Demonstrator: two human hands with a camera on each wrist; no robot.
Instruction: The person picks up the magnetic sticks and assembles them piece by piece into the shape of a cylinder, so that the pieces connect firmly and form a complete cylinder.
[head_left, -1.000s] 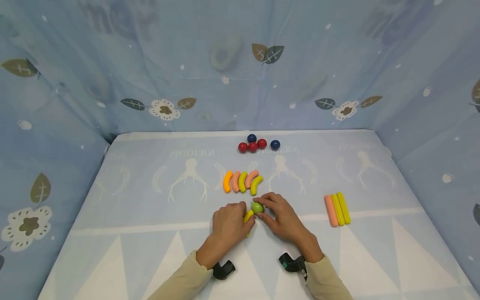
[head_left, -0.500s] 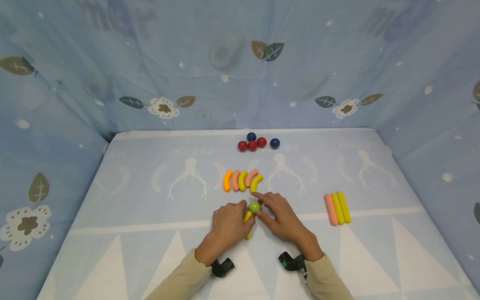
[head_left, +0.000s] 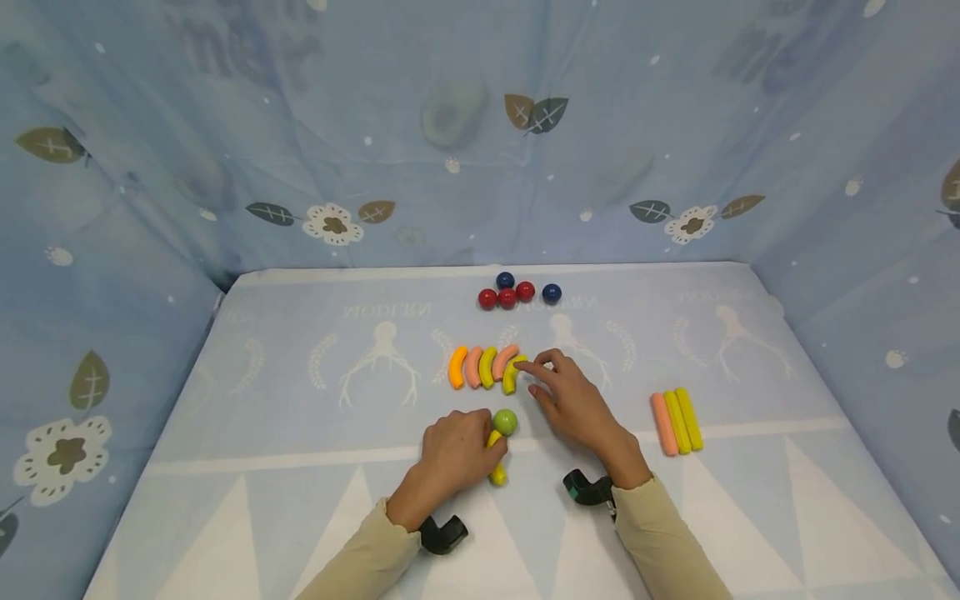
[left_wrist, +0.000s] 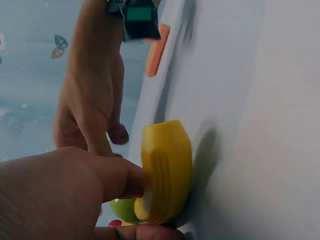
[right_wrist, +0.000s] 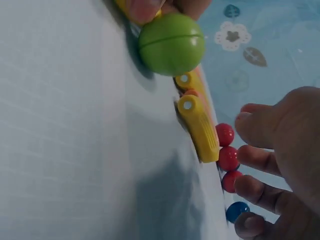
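My left hand [head_left: 457, 450] pinches a curved yellow toy rod [left_wrist: 167, 170] low over the table, with the thumb along its side. A green ball [head_left: 505, 422] with a seam line sits right at the rod's far end. My right hand [head_left: 573, 400] hovers with its fingers loosely bent and spread, holding nothing. Its index fingertip overlaps the nearest curved yellow-green rod [head_left: 510, 383] in the head view. That rod [right_wrist: 202, 132] has a round pale spot on its end in the right wrist view.
Beside the nearest curved rod lie an orange rod [head_left: 457, 368] and several other curved ones in a row. Red balls [head_left: 487, 299] and blue balls [head_left: 552, 293] sit at the back. Straight rods, one pink [head_left: 663, 423] and two yellow [head_left: 688, 419], lie at the right.
My right hand has let go of the green ball and moved forward to the row of curved rods. The ball now stays at the yellow rod's end. My left hand keeps its grip.
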